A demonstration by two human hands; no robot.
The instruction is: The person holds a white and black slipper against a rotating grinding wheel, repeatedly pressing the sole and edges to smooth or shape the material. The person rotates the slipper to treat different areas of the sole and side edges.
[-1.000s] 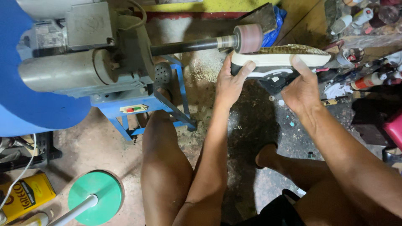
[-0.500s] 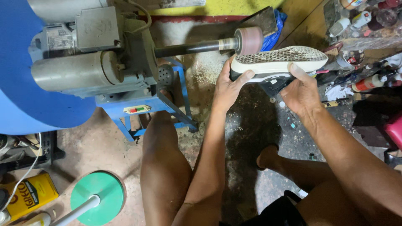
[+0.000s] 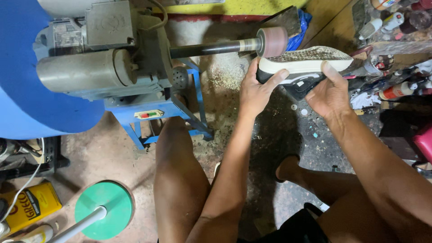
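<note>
1. Shoe (image 3: 306,63) sits sole-up in both my hands, just under the sanding drum (image 3: 272,41) at the end of the machine's shaft (image 3: 211,47), its heel end touching or nearly touching the drum; I cannot tell which.
2. My left hand (image 3: 256,92) wraps the heel end, thumb across the pale sidewall, fingers hidden behind.
3. My right hand (image 3: 330,94) cups the middle from below, thumb pressed up on the sidewall; both hands are closed on it.
4. It looks light to me, with a rubbery sole that should flex if I squeeze mid-length, so the stiffer heel and the sidewall seem the sound places to hold.
5. The textured tread should not slip; the smooth sidewall might, with dust on it.
6. I judge the drum could snatch a light shoe, so a firm two-handed hold close to the contact point suits.
7. Against half a second ago, the shoe has tilted, showing more of the sidewall, and my left thumb lies further across it; the hands' places are much the same.
</note>
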